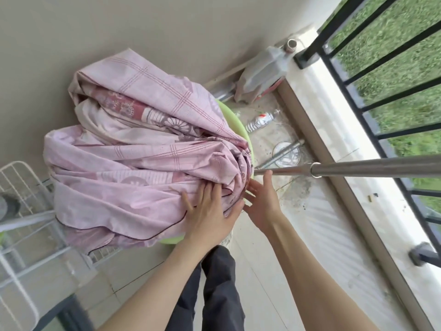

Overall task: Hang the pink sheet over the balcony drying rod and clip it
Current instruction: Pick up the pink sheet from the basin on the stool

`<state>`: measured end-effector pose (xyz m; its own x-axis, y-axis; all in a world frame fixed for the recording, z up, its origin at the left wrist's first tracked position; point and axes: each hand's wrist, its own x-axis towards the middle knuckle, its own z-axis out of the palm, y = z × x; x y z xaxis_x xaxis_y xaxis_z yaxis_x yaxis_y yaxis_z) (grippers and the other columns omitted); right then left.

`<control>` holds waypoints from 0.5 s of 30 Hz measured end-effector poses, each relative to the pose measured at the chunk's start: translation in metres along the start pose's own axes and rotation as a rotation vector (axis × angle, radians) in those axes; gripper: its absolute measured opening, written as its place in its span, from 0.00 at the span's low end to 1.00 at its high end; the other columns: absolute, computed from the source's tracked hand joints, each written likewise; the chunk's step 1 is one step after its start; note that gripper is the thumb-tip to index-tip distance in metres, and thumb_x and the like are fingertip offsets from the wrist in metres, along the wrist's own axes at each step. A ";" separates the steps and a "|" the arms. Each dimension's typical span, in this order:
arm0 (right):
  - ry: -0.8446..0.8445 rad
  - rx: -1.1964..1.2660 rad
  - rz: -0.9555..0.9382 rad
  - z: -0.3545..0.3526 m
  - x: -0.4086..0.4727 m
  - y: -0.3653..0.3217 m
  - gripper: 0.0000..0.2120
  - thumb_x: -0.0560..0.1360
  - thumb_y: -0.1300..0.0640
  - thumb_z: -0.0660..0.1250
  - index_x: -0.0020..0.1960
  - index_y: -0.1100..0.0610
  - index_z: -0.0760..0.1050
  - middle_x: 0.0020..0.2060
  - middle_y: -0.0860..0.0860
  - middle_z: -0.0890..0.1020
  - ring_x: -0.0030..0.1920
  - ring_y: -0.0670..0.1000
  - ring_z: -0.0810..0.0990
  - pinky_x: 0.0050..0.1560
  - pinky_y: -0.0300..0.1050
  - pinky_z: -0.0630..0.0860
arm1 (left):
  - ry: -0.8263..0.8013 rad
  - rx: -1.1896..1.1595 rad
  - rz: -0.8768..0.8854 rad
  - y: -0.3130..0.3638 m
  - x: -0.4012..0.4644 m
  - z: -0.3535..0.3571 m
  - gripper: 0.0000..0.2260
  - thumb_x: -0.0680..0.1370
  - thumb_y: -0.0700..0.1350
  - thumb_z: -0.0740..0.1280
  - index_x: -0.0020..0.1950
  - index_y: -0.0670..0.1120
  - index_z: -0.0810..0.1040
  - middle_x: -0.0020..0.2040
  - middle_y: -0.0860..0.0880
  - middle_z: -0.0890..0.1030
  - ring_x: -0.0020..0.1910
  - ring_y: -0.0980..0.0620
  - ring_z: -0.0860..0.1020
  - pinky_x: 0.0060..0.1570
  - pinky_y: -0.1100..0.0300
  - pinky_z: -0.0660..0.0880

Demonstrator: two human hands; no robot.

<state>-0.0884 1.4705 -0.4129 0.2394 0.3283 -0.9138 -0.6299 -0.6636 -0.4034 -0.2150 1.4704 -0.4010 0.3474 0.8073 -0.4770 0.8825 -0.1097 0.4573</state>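
The pink patterned sheet [133, 149] is bunched in a big heap at the left end of the steel drying rod [358, 168], hanging down over a green basin. My left hand [210, 211] lies flat on the sheet's lower folds with its fingers straight. My right hand [261, 201] is just right of it, fingers extended, touching the edge of the bunched cloth right below the rod. No clips are visible.
The green basin [238, 130] sits under the sheet. A white wire rack [26, 211] stands at the left. A plastic bottle [261, 120], a jug [262, 70] and metal pipes [284, 151] lie on the floor by the black balcony railing [372, 99].
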 end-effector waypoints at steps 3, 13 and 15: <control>0.011 -0.109 -0.032 0.002 -0.003 -0.006 0.34 0.78 0.37 0.44 0.58 0.62 0.75 0.51 0.53 0.79 0.53 0.50 0.74 0.58 0.50 0.71 | -0.002 -0.174 -0.099 0.015 0.008 -0.007 0.36 0.67 0.70 0.46 0.66 0.48 0.62 0.65 0.50 0.70 0.69 0.49 0.62 0.69 0.37 0.48; -0.171 -0.038 -0.134 0.012 -0.064 -0.026 0.32 0.79 0.37 0.41 0.46 0.54 0.78 0.47 0.50 0.79 0.53 0.49 0.75 0.66 0.47 0.64 | 0.203 -0.525 -0.176 0.043 -0.005 -0.073 0.37 0.66 0.49 0.75 0.69 0.43 0.61 0.65 0.45 0.71 0.67 0.47 0.67 0.67 0.50 0.63; -0.201 -0.076 -0.183 0.019 -0.081 -0.035 0.33 0.79 0.38 0.39 0.47 0.53 0.80 0.51 0.50 0.80 0.55 0.48 0.75 0.65 0.45 0.64 | 0.185 -0.563 -0.165 0.038 -0.012 -0.097 0.42 0.65 0.49 0.76 0.72 0.47 0.56 0.68 0.48 0.69 0.67 0.49 0.66 0.66 0.53 0.64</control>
<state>-0.1003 1.4799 -0.3235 0.1876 0.5694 -0.8003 -0.5304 -0.6271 -0.5705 -0.2161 1.5128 -0.3047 0.1153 0.8804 -0.4601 0.5998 0.3075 0.7387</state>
